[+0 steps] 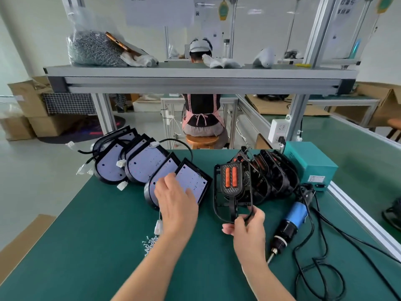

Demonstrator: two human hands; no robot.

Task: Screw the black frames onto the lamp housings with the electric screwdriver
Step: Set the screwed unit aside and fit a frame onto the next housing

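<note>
Left hand (175, 200): fingers straight and loosely spread, laid over the near corner of the nearest black-rimmed lamp housing with a white LED panel (193, 181). Cannot tell whether they touch it. This housing leans at the front of a fanned row of like housings (141, 164) that runs back-left. The rearmost ones sit at the far-left corner of the green tabletop (86, 257).

Right hand (249, 231): thumb and fingers pinch the lower curved rim of a thin black plastic frame with two orange strips in its centre piece (233, 185). The frame stands tilted back against a row of similar black frames (271, 172).

A blue-and-black electric screwdriver (290, 224) lies on the tabletop just right of the right hand, bit toward the near edge, untouched. Black cables (324, 250) loop between it and the aluminium rail (358, 215) along the right edge. A teal metal box (310, 164) stands behind, against that rail.

A small pile of silver screws (149, 244) lies beside the left forearm, with a white plug connector (158, 227) just beyond it.

The widest stretch of green surface lies near-left, from the screws to the left edge. A narrow gap separates the two rows. A grey shelf (195, 72) spans overhead at the far edge.
</note>
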